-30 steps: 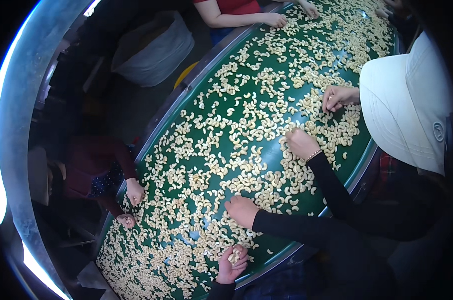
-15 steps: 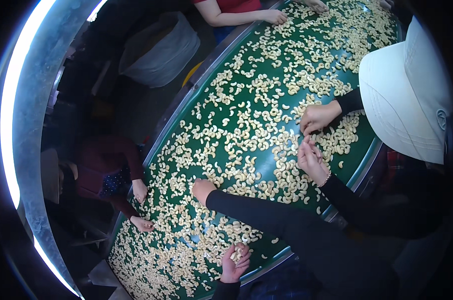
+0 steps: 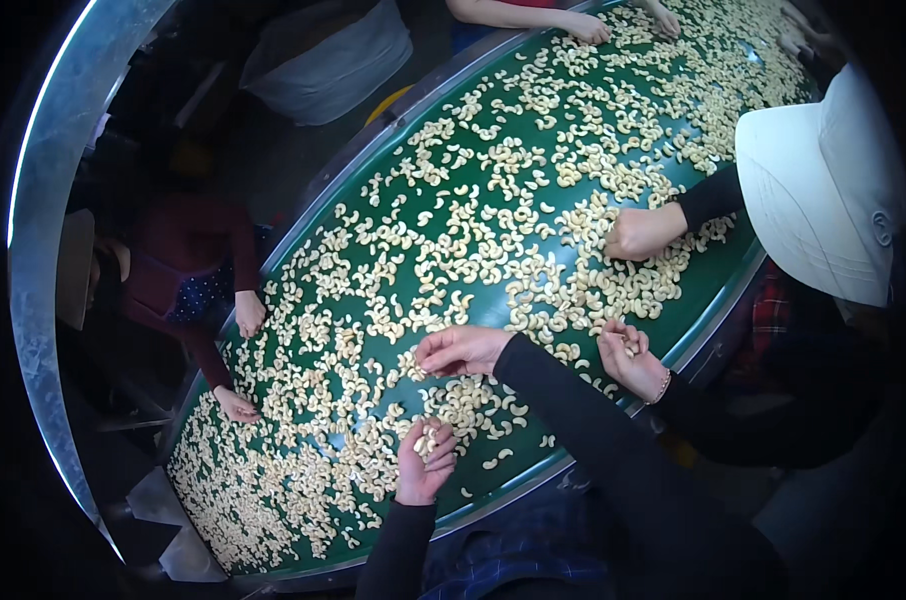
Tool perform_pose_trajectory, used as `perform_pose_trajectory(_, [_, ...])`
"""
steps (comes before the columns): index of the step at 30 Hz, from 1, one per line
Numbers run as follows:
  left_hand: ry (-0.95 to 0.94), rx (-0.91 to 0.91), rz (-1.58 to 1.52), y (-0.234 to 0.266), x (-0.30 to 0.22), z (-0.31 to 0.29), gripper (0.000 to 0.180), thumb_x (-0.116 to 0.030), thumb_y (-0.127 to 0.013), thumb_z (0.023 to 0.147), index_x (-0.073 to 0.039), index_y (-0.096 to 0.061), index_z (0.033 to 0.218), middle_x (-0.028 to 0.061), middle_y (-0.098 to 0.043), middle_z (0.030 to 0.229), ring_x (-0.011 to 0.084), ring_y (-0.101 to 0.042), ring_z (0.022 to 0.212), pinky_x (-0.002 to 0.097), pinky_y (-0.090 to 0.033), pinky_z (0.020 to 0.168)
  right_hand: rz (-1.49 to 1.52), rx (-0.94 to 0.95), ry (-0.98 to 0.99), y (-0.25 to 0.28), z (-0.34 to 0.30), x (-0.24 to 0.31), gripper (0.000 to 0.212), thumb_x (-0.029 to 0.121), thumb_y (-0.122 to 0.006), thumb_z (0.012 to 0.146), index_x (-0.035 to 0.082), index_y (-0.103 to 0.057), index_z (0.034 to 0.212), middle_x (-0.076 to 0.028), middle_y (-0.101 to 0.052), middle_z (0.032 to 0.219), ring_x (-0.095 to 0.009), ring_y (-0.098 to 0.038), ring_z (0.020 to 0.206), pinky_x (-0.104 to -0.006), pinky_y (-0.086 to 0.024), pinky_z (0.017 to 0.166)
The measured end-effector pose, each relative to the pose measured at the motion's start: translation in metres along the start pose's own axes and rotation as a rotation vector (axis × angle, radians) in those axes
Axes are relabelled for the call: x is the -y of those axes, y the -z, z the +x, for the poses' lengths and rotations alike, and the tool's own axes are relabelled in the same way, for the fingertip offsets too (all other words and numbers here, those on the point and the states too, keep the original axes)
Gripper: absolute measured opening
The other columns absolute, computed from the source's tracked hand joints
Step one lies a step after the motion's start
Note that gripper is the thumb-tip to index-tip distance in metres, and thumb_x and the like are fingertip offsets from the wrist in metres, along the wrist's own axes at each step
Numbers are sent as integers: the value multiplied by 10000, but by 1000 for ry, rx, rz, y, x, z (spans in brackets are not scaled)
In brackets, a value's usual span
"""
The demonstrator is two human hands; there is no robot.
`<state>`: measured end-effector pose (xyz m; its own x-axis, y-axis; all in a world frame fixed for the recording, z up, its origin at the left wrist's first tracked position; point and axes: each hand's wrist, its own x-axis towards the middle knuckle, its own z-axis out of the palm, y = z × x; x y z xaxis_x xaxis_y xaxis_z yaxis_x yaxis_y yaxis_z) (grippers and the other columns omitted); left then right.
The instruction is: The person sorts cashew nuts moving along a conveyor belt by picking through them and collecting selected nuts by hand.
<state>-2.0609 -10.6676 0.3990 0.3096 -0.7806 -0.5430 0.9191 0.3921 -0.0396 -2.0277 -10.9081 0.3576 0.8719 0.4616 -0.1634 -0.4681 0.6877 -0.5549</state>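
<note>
Green conveyor belt [image 3: 493,310], smooth, strewn with pale curved cashew kernels [image 3: 533,270]. Left hand [image 3: 423,462]: cupped palm-up near the belt's edge, a few kernels [image 3: 426,440] held loosely. Right hand [image 3: 460,349]: extended, fingers pinched over loose kernels. Risk: kernels may be spilled if the cupped palm tilts.

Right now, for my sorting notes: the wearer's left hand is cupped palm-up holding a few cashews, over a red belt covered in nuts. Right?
Not quite. The belt is green, not red, as the head view shows. The rest holds: the left hand is cupped palm-up with a few cashews in it, over the nut-covered belt.
</note>
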Motion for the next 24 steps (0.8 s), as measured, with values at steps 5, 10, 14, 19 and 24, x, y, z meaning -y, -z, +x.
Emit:
perform_pose_trajectory(5, [140, 65, 6, -17, 30, 41, 301, -291, -413, 1024, -18, -541, 1026, 69, -485, 836, 83, -399, 528, 178, -299, 379, -50, -205, 103, 2, -84, -13, 180, 128, -669, 909, 77, -628, 1076, 28, -634, 945, -43, -589, 837, -187, -478, 756])
perform_pose_trajectory(10, [248, -201, 331, -34, 76, 66, 263, -284, -427, 1021, -51, -531, 1082, 45, -571, 896, 73, -491, 573, 173, -321, 406, -1154, -467, 236, -60, -154, -15, 160, 86, -682, 840, 26, -656, 985, -83, -641, 884, -212, -642, 822, -315, -514, 703])
perform_pose_trajectory(14, [306, -156, 360, 5, 85, 59, 243, -288, -475, 1004, -66, -553, 1064, 20, -575, 885, 81, -531, 628, 182, -341, 424, -1284, -511, 379, -76, -172, -38, 163, 74, -663, 801, 45, -685, 960, -116, -637, 885, -293, -634, 819, -353, -518, 741])
perform_pose_trajectory(19, [314, -267, 539, -43, 108, 60, 255, -325, -501, 1007, -91, -586, 1063, 1, -605, 861, 80, -594, 721, 224, -507, 640, -1224, -562, 350, -96, -200, -26, 164, 95, -663, 808, 67, -691, 968, -95, -655, 907, -276, -647, 831, -345, -525, 728])
perform_pose_trajectory(24, [319, -180, 496, -44, 125, 71, 264, -322, -484, 1010, -85, -591, 1056, 5, -606, 845, 97, -604, 710, 236, -516, 651, -1505, -464, 550, -90, -206, -25, 216, 107, -648, 795, 83, -684, 1007, -60, -669, 1056, -241, -635, 1002, -343, -512, 829])
